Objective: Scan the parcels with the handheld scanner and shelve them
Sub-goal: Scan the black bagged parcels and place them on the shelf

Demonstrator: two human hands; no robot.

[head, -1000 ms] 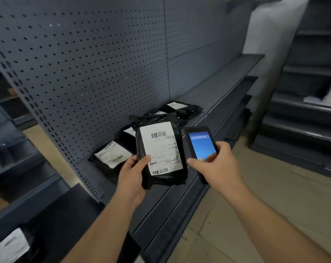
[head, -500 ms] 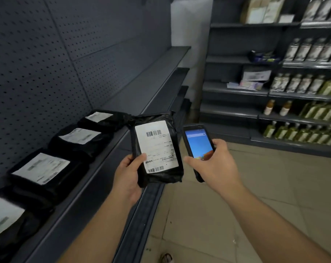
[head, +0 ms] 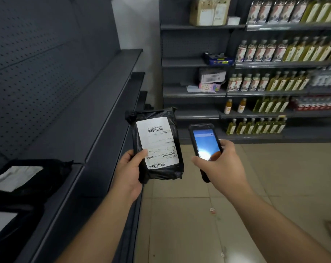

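My left hand [head: 129,173] grips a black plastic parcel [head: 157,145] by its lower left corner, thumb on its white barcode label, which faces me. Just to its right, my right hand [head: 220,166] holds the handheld scanner [head: 205,143], a black phone-like device with a lit blue screen, upright and level with the parcel. The two are side by side and apart. At the lower left, two more black parcels [head: 28,177] with white labels lie on the grey shelf [head: 96,133].
A grey pegboard wall [head: 37,63] backs the shelf on the left. Ahead stands a dark rack of bottles [head: 274,50] and cartons [head: 208,12]. Beige floor tiles [head: 198,224] with small litter spread below my arms.
My view has swung to the right: the shelved parcels slid off to the lower left and the bottle rack came into sight. Both hands hold parcel and scanner as before.
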